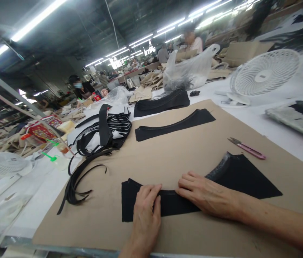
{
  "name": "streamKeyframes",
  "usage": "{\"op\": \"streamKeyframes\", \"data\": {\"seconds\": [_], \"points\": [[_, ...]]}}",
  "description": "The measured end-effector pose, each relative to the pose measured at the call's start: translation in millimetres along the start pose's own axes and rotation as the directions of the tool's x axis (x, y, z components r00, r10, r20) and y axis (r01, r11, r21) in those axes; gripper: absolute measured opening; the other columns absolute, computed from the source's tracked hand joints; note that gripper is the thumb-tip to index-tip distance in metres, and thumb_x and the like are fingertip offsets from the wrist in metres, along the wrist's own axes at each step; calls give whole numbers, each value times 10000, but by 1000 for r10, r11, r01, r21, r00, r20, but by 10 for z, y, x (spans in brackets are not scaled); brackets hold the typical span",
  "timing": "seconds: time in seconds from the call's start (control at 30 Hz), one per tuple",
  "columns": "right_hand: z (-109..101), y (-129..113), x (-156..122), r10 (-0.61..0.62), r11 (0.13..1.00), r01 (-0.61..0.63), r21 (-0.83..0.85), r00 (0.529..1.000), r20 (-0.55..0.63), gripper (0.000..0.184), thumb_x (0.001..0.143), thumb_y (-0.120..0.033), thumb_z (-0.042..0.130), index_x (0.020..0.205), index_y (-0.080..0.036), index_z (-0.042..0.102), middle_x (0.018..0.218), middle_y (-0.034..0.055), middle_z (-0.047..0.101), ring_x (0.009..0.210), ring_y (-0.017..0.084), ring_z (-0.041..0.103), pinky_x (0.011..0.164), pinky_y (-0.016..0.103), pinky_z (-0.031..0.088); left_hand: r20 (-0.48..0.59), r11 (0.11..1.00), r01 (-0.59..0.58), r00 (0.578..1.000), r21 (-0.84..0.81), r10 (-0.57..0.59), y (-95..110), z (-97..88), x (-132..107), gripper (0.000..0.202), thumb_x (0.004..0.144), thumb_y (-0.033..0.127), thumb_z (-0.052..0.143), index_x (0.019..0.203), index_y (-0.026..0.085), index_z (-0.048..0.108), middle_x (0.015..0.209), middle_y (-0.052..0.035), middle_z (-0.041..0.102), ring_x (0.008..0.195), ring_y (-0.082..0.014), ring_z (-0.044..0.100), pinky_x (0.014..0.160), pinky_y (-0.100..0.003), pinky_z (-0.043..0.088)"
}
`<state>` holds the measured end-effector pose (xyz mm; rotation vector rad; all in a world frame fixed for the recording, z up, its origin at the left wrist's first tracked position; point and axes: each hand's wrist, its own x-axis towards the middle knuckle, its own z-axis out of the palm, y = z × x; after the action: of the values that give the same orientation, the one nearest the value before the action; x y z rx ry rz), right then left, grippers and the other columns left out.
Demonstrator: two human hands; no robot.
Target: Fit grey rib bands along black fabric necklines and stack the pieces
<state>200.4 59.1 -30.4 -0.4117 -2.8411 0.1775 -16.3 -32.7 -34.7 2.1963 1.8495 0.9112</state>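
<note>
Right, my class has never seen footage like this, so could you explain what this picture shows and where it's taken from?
There is no machine here: a person works barehanded, and a head-worn camera looks forward and down. The left hand and right hand rest on a black curved panel, fingertips near its far edge; neither appears to lift it. Beneath lies a brown sheet. Also on it are another black curved panel, pink-handled snips and black strips. A white fan stands beyond.
</note>
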Motion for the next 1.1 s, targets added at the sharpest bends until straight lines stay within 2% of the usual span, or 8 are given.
{"op": "streamKeyframes", "data": {"seconds": [0.13, 0.3, 0.37, 0.47, 0.57, 0.8, 0.93, 1.1], "points": [[-39, -18, 13, -3, 1000, 3, 10, 1000, 7, 253, 919, -61, 434, 1104, -159, 577, 899, 61, 557, 783, 196, 466, 745, 339, 348, 95, 989, -136, 987, 63, 130, 23, 41, -70, 381, 899, 57, 389, 1178, 175, 619, 1008, -85, 656, 931, -205, 600, 818, -370, 552], [-44, -9, 22, -29, 998, 27, 57, 999, 31, 269, 934, -69, 426, 1123, -167, 590, 914, 56, 565, 817, 191, 477, 774, 361, 333, 57, 963, -244, 969, 112, 239, 4, 68, -165, 442, 887, 48, 376, 1283, 135, 552, 1138, -112, 642, 1060, -237, 571, 915, -409, 522], [-46, -7, 25, -27, 998, 25, 59, 999, 35, 250, 936, -73, 436, 1106, -170, 593, 917, 49, 564, 823, 190, 474, 783, 366, 327, 49, 982, -186, 982, 23, 185, -28, 35, -147, 375, 904, 72, 401, 1196, 176, 613, 1078, -80, 664, 1022, -217, 591, 892, -386, 531], [-70, -19, 33, -23, 999, 21, 46, 999, 45, 218, 939, -78, 439, 1059, -167, 598, 917, 48, 559, 816, 193, 464, 789, 367, 321, 1, 988, 49, 999, -150, -49, -96, -54, -84, 231, 912, 127, 490, 1014, 224, 673, 966, -29, 676, 922, -171, 625, 834, -322, 548], [-98, -37, 35, -25, 999, 24, 39, 999, 42, 226, 939, -75, 438, 1067, -169, 600, 908, 47, 555, 814, 195, 460, 796, 367, 319, -54, 976, 148, 986, -161, -159, -144, -111, -57, 226, 905, 144, 519, 1052, 236, 664, 1012, -32, 660, 952, -168, 619, 860, -326, 543], [-46, -46, 9, -25, 999, 25, 46, 1000, 0, 234, 911, -50, 456, 1036, -177, 606, 906, 44, 558, 816, 189, 466, 803, 359, 324, 106, 949, -243, 968, 202, 226, -141, -55, -203, 440, 905, 62, 382, 1290, 178, 560, 1170, -98, 625, 1081, -222, 558, 929, -403, 517], [-88, -129, 39, 10, 999, -12, 46, 999, 39, 222, 911, -72, 446, 1026, -198, 588, 879, 35, 553, 771, 186, 480, 778, 360, 338, 188, 918, -324, 940, 229, 285, -311, -203, -237, 469, 899, 53, 363, 1311, 193, 537, 1228, -84, 612, 1129, -213, 550, 984, -423, 486], [-230, -304, 165, 242, 942, -268, 202, 960, 145, 314, 834, -282, 645, 1121, -197, 553, 1001, 64, 585, 937, 247, 538, 884, 425, 361, 209, 926, -354, 923, 135, 323, -674, -543, -249, 448, 902, 59, 395, 1258, 262, 578, 1202, -47, 636, 1164, -188, 546, 1009, -386, 466]]}}
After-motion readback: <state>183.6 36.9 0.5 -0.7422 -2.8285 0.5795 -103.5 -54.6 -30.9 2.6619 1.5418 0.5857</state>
